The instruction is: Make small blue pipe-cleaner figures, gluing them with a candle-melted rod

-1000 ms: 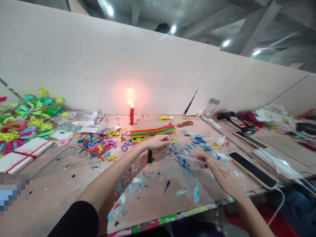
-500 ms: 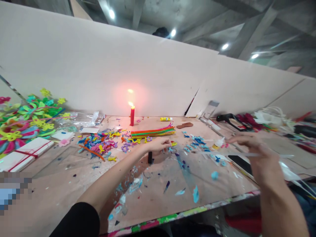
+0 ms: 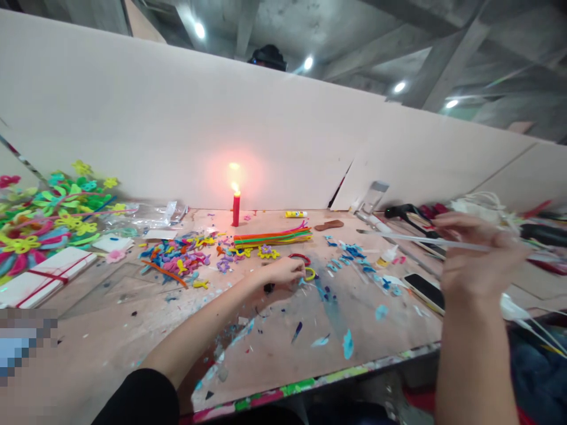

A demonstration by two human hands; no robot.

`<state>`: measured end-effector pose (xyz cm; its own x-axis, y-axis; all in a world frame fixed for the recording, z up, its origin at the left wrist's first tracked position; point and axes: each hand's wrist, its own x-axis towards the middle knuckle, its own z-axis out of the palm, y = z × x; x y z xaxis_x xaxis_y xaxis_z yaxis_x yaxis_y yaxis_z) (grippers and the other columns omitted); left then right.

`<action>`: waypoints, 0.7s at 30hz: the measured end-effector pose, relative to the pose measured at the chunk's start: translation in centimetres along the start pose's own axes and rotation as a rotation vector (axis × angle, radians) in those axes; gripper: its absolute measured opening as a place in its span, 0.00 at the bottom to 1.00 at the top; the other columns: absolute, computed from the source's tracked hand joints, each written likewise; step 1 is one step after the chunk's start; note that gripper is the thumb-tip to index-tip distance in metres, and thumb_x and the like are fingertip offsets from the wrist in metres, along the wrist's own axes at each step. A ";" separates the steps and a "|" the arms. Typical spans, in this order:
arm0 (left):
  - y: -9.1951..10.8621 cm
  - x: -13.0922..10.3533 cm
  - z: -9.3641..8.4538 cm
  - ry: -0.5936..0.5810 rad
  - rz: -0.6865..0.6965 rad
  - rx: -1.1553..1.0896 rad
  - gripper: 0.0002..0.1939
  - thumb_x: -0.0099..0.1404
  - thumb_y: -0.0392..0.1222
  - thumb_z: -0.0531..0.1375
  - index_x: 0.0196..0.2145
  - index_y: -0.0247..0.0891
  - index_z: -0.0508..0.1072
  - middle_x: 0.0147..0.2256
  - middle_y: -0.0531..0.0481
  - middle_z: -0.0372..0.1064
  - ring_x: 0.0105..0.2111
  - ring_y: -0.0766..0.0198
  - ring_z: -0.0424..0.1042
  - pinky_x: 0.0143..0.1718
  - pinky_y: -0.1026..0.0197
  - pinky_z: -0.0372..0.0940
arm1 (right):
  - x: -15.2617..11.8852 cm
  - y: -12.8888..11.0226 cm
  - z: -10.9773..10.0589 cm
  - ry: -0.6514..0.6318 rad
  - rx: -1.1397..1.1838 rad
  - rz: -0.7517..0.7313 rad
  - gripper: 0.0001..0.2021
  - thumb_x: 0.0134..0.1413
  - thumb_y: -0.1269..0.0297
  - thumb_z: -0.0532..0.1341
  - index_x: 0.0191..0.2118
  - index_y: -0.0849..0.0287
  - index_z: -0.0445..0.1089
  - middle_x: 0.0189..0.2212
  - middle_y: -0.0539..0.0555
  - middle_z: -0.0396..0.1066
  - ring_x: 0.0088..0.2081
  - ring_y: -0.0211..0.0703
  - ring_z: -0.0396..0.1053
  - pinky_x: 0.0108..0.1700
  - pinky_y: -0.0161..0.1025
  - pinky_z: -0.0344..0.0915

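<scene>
My left hand [image 3: 286, 271] is closed at the middle of the table, its fingers at a small yellow loop [image 3: 310, 274] and a red loop [image 3: 300, 258]; what exactly lies between the fingertips is too small to tell. On the right my right hand [image 3: 481, 242] is raised above the table, closed on a thin pale strip [image 3: 411, 239] that points left. A bundle of coloured pipe cleaners [image 3: 272, 238] lies behind my left hand. Blue bits [image 3: 352, 252] are scattered between the two hands.
A lit red candle [image 3: 236, 209] stands near the white partition [image 3: 199, 118]. Small coloured pieces [image 3: 177, 260] and pipe-cleaner flowers [image 3: 62, 206] are on the left. A phone [image 3: 424, 291], a glue bottle [image 3: 388, 255] and a glue stick [image 3: 296, 215] lie rightward. A person's head shows above the partition.
My right hand has risen and moved slightly right with the pale strip. My left hand has dipped a little, and the red and yellow loops beside it show more clearly.
</scene>
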<state>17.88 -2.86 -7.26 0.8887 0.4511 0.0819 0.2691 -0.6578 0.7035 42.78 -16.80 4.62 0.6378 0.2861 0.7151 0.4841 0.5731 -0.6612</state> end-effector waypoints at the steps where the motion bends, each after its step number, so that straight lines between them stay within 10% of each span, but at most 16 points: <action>1: 0.2 -0.2 -0.4 0.009 -0.002 -0.004 0.06 0.65 0.36 0.56 0.29 0.37 0.69 0.25 0.52 0.68 0.26 0.65 0.68 0.27 0.66 0.59 | -0.1 0.2 0.2 0.014 0.020 0.008 0.23 0.54 0.52 0.45 0.19 0.54 0.70 0.25 0.59 0.69 0.35 0.52 0.71 0.38 0.49 0.60; 8: 1.3 -4.3 -6.6 0.209 -0.026 -0.063 0.08 0.69 0.43 0.52 0.37 0.37 0.68 0.31 0.51 0.70 0.29 0.66 0.72 0.28 0.66 0.63 | -1.0 -0.6 2.5 -0.115 0.044 0.181 0.31 0.50 0.36 0.48 0.15 0.56 0.69 0.10 0.52 0.58 0.12 0.38 0.50 0.17 0.37 0.41; 13: 2.7 -9.1 -11.0 0.450 -0.049 -0.048 0.08 0.67 0.44 0.54 0.36 0.39 0.69 0.34 0.49 0.70 0.31 0.66 0.70 0.29 0.66 0.63 | -2.1 -1.2 6.1 -0.330 0.155 0.200 0.39 0.46 0.24 0.50 0.24 0.59 0.76 0.17 0.57 0.72 0.17 0.42 0.68 0.22 0.41 0.65; 21: 2.7 -13.9 -14.5 0.768 -0.001 -0.141 0.07 0.64 0.45 0.61 0.36 0.40 0.75 0.26 0.50 0.70 0.22 0.69 0.66 0.23 0.64 0.62 | -3.8 -1.6 12.9 -0.585 0.240 0.161 0.18 0.54 0.43 0.63 0.33 0.53 0.76 0.31 0.52 0.78 0.34 0.44 0.78 0.35 0.43 0.76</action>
<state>0.91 -2.16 3.74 0.3688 0.7768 0.5105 0.1746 -0.5974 0.7827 31.85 -8.93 5.92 0.2275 0.7146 0.6616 0.2197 0.6242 -0.7498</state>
